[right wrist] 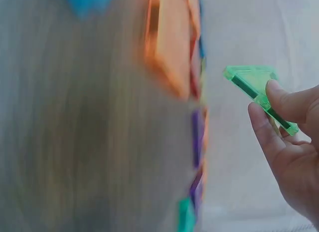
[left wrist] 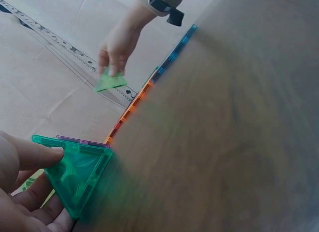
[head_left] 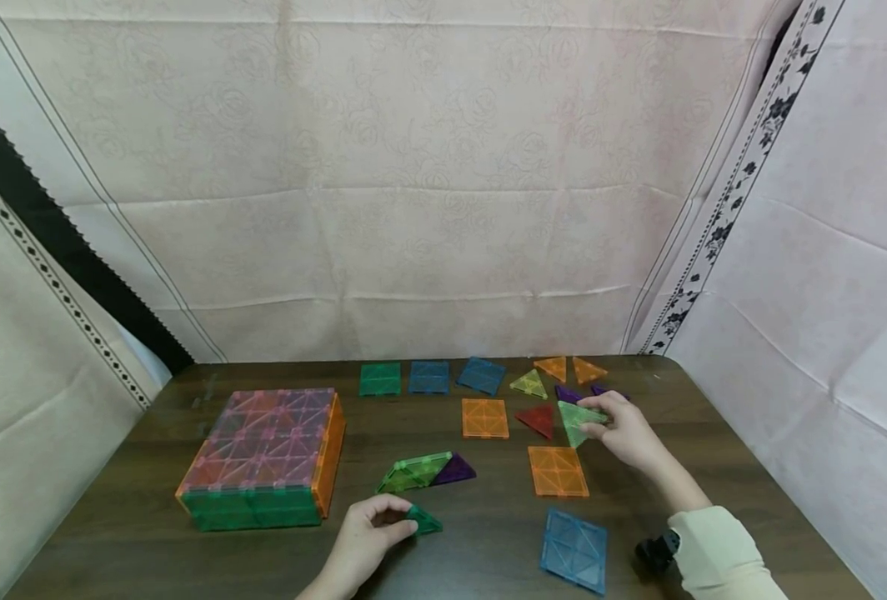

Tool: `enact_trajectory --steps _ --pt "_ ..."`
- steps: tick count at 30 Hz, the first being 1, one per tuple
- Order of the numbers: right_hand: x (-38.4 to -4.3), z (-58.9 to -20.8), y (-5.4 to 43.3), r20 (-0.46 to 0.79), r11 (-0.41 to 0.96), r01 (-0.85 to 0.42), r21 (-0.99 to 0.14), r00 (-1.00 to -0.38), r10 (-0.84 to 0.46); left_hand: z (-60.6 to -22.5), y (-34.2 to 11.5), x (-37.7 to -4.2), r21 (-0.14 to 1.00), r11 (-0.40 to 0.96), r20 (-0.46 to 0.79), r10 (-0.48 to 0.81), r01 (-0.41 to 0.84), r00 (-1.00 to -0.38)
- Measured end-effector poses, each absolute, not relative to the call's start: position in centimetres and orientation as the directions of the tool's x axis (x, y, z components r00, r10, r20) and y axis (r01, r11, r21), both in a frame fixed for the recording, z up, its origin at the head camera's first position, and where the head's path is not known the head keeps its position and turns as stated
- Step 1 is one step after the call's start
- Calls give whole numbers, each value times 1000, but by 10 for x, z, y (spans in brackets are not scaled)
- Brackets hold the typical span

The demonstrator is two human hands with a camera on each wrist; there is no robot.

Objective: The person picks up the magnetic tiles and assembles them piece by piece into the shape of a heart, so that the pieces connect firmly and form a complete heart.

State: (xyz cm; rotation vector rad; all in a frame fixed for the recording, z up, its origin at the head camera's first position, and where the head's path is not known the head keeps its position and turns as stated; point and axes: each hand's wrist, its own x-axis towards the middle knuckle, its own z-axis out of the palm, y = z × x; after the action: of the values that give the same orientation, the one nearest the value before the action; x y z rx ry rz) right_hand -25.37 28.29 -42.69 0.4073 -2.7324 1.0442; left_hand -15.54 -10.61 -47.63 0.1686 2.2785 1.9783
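Note:
My left hand pinches a dark green triangular magnetic tile by its edge, low over the near part of the table. Just beyond it lies a light green tile piece, with a purple triangle at its right end. On the right, my right hand holds a light green triangular tile between thumb and fingers. The right wrist view has this tile raised off the tabletop. Beneath and around that hand in the head view are a red triangle, a purple triangle and an orange square.
A box built of tiles stands at the left, with a pinkish top and green and orange sides. Along the back lie a green square, blue squares and orange triangles. A blue square lies near the front.

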Motion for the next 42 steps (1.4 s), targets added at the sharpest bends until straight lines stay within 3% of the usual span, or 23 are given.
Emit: enact_trajectory --steps 10,17,26,42 --pt "-226 -420 216 300 531 -483 -696 -868 -396 -476 -105 -157 989 143 18 155 40 -988" --pt "-202 -422 173 238 412 -498 -763 -809 -537 -476 -104 -157 990 134 22 163 45 -986" --pt "-192 -436 136 252 410 -592 -694 -733 -631 -476 -105 -156 990 138 19 160 42 -987" --pt "-184 -443 113 275 394 -666 -634 -670 -690 -477 -106 -154 992 117 28 191 51 -981"
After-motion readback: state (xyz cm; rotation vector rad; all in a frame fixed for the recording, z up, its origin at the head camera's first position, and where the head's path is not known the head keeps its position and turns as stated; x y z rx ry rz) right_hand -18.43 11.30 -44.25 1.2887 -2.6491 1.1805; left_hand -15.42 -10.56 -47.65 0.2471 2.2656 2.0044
